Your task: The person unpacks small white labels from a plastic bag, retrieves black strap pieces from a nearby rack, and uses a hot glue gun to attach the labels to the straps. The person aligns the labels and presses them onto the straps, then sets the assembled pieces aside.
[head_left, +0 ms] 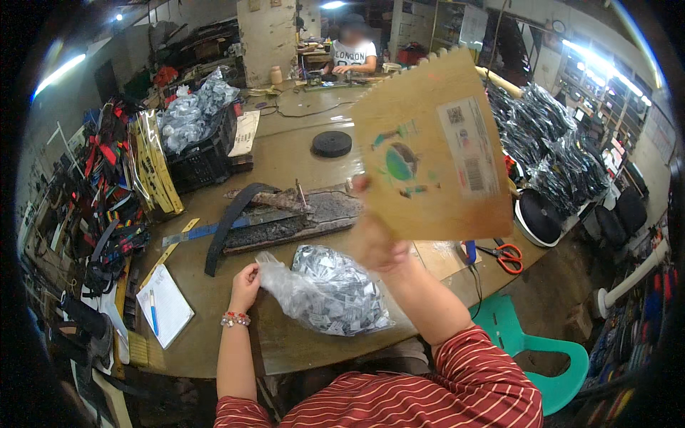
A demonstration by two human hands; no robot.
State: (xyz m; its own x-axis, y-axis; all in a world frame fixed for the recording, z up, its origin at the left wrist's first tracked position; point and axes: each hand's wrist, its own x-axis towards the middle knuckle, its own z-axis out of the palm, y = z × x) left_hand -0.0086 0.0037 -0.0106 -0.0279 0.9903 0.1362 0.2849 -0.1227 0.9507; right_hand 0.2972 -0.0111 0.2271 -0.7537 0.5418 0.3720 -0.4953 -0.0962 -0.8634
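My right hand (pixel 382 242) is raised over the table and grips the lower left corner of a brown cardboard sheet (pixel 435 153). The sheet has a notched upper edge, a small coloured drawing and a pale printed label. My left hand (pixel 246 285) pinches the gathered mouth of a clear plastic bag (pixel 278 282). Many small grey and white pieces (pixel 339 292) fill the bag, which rests on the table in front of me; their kind is too small to make out.
A worn board (pixel 292 225) lies beyond the bag, with a black strap (pixel 232 221) across it. A black webbing roll (pixel 332 144), a notepad (pixel 164 307) with pens and orange-handled scissors (pixel 508 258) are on the table. A green chair (pixel 542 353) stands right; a person (pixel 353 53) sits opposite.
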